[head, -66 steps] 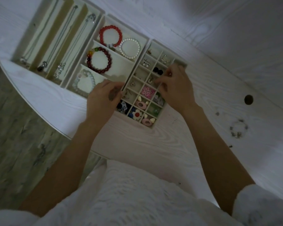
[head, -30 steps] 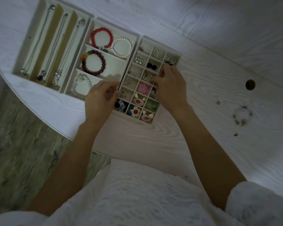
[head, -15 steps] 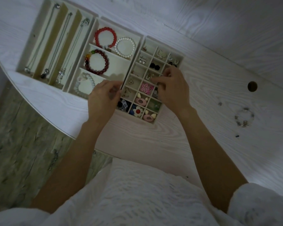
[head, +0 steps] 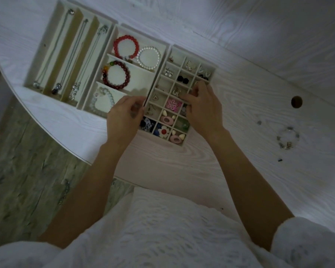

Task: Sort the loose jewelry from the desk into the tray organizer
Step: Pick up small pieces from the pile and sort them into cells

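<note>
Right hand [head: 203, 109] nearer (fingers curled)

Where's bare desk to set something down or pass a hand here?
Free: the near desk strip between the forearms, below the grid tray; the wide patch from the right hand to the cable hole. Crowded: around the loose bracelet and bits at right, and the three trays side by side.

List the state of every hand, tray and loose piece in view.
Left hand: fingers curled at the grid tray's left edge.
Right hand: fingertips in the grid tray, grasp unclear.
Bracelet tray: four bracelets inside.
Necklace tray: three chains laid straight.
Loose bracelet: still on desk.
</note>
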`<state>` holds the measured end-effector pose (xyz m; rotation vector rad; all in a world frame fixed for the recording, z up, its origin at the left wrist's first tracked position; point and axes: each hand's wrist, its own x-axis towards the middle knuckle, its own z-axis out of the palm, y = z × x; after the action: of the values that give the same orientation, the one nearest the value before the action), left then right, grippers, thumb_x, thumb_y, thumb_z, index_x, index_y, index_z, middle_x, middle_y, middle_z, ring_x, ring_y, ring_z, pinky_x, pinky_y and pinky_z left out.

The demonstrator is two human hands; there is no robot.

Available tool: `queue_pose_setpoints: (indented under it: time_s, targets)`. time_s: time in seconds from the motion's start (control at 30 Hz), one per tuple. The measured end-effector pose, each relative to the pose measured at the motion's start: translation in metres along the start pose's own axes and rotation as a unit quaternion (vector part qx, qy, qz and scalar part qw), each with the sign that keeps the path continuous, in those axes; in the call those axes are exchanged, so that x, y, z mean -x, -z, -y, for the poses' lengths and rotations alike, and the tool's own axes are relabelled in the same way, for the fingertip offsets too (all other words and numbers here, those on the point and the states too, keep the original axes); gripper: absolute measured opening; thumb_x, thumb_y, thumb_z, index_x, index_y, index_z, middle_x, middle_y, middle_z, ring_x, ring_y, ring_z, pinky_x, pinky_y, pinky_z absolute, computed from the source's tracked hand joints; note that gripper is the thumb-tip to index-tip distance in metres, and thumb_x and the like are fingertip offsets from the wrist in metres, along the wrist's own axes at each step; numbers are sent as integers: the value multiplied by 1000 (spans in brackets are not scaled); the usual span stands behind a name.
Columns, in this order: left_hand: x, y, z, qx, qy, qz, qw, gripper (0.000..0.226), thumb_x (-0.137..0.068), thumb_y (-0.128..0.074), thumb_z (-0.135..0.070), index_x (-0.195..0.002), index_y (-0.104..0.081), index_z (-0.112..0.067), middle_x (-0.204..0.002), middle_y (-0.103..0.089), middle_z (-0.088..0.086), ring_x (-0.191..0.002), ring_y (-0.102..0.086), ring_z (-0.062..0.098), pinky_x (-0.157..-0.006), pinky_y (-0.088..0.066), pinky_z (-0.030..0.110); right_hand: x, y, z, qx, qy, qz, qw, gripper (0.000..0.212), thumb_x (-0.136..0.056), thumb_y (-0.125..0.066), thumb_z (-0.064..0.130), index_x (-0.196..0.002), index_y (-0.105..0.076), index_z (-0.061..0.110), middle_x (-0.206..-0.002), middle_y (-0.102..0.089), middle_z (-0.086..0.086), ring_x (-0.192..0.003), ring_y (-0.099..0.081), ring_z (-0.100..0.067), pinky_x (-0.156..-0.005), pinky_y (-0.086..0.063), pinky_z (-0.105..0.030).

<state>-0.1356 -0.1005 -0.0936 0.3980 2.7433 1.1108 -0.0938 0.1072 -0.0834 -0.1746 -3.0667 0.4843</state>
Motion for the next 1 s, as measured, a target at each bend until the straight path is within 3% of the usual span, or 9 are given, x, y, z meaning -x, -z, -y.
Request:
queue_pose_setpoints:
  time_s: [0.1,0.2,0.33,0.43,0.53,0.6,0.73,0.87,1.0]
  targets:
    - [3,-1,-2,-42,-11,-18,999,26,-86,-65,-12,-112,-67,-10,-100,-66,7,-84,-57,20,-76,-44,28,4,9,2,-26,-24,-17,999,33,-75,-57,-1,-100,-72,14,-92,-55,-14,-84,-52,-27,-57,-31,-25]
    - [11,-8,-18,-92,-87,-26,992,24,-86,-64,-14,-110,-67,-11,-99,-66,9,-87,-55,29,-77,-39,29,30,26,-9,-60,-49,-48,996,35,-79,-55,0,-106,-69,15,-92,-56,-11,-83,-49,-21,-61,-33,-25]
    - [26,-38,-52,-108,-195,56,973,31,-85,-57,-32,-105,-70,-12,-94,-67,6,-86,-57,28,-77,-46,36,106,43,-57,-23,-165,-84,982,28,-85,-56,2,-108,-68,13,-91,-59,-8,-84,-50,-22,-70,-43,-30]
    - [35,-60,-70,-142,-191,106,965,44,-83,-57,-41,-115,-65,-12,-102,-64,11,-94,-57,34,-80,-47,42,166,52,-103,8,-336,-111,935,27,-87,-58,6,-112,-65,11,-106,-57,-16,-95,-50,-33,-77,-41,-34]
    - [38,-68,-76,-173,-171,118,963,48,-79,-73,-26,-123,-60,-10,-112,-60,17,-104,-55,39,-86,-45,48,196,49,-138,-15,-474,-121,872,30,-87,-59,15,-116,-57,8,-116,-49,-21,-95,-54,-38,-80,-43,-37]
    - [37,-67,-77,-176,-161,116,964,46,-77,-75,-18,-120,-61,-9,-110,-60,17,-103,-55,40,-86,-45,49,197,43,-147,-42,-509,-115,852,27,-88,-59,16,-113,-56,6,-113,-51,-21,-89,-57,-37,-78,-43,-37]
    - [35,-64,-73,-186,-149,96,966,40,-74,-77,-18,-112,-66,-11,-108,-64,14,-100,-56,39,-85,-47,50,179,29,-132,-49,-439,-103,891,15,-91,-52,8,-100,-62,1,-102,-57,-21,-86,-56,-37,-73,-40,-38]
    - [43,-67,-74,-188,-175,73,964,40,-75,-78,-13,-113,-67,-11,-103,-66,11,-93,-57,35,-79,-48,45,154,17,-92,-70,-281,-76,954,5,-80,-62,2,-86,-64,4,-83,-61,-15,-72,-58,-31,-58,-44,-32]
    - [46,-71,-74,-185,-181,53,964,38,-76,-77,-12,-112,-68,-11,-99,-66,9,-91,-56,32,-76,-47,41,138,-2,-62,-61,-135,-40,988,23,-66,-70,-6,-86,-64,5,-80,-60,-9,-69,-57,-28,-51,-44,-28]
